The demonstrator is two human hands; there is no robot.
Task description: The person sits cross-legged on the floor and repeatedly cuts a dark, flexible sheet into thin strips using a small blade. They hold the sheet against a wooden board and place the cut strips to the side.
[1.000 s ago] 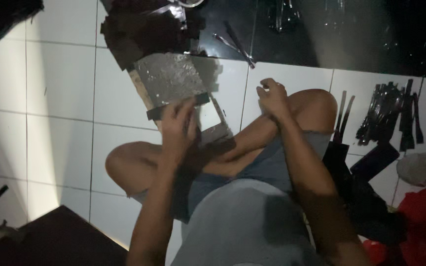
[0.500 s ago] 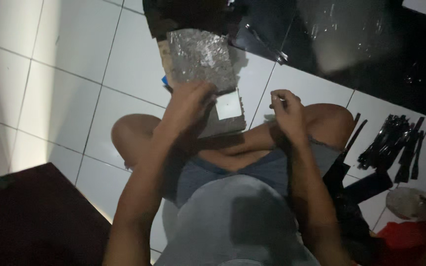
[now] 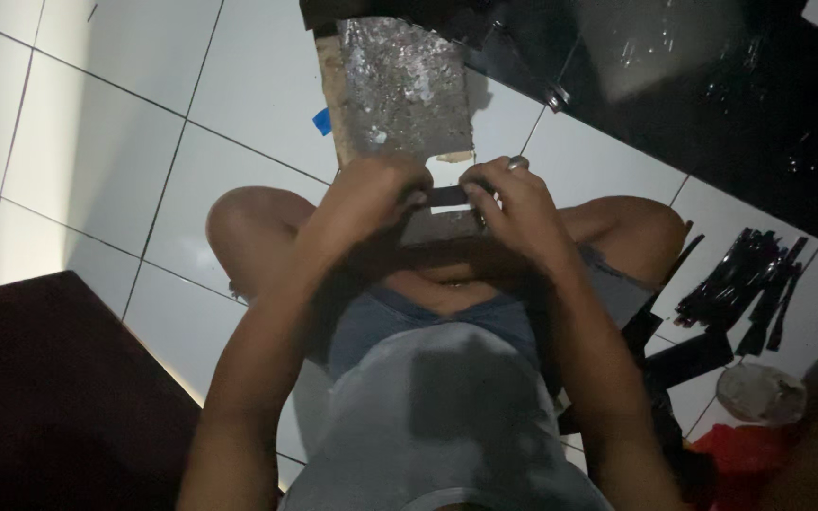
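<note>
Risk first: we're pinching a small dark strip (image 3: 449, 196) by its two ends, left hand (image 3: 371, 203) and right hand (image 3: 513, 203) both closed on it. Light is poor, the grip is fingertip-only, so it could likely slip or twist. The strip sits just over the near edge of the foil-covered board (image 3: 400, 85), between our knees, above the white tile floor (image 3: 115, 142).

Pose: both forearms converge from the lap, wrists bent inward, thumbs on top, knuckles facing each other. Can't tell if the strip touches the board.

A pile of dark strips (image 3: 745, 279) lies well apart to our right, with a round lid (image 3: 759, 393) nearby.
</note>
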